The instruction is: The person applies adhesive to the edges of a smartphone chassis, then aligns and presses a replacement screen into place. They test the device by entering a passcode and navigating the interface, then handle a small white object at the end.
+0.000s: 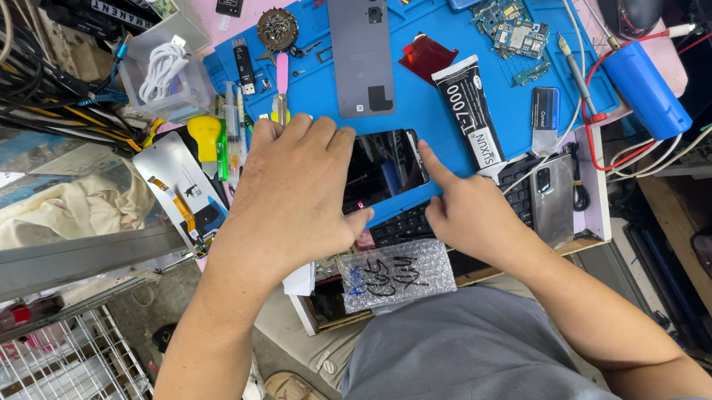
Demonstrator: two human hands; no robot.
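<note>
Cluttered bench point(596, 232): left hand point(292, 192) fingers flat on the phone point(383, 168), right hand point(467, 208) pressing its edge; back cover point(361, 47) beyond, unfitted.

I see a bright blue mat point(450, 108) under everything. The phone back point(361, 47) is grey, the screen point(383, 168) glossy black, the glue tube point(468, 115) black with white ends. A red film point(427, 55), a blue cylinder point(645, 88), clear bubble wrap point(396, 273) scrawled in black and blue.

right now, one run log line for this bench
left hand: flat on phone screen | right hand: index fingertip at screen edge | surface: blue repair mat
</note>
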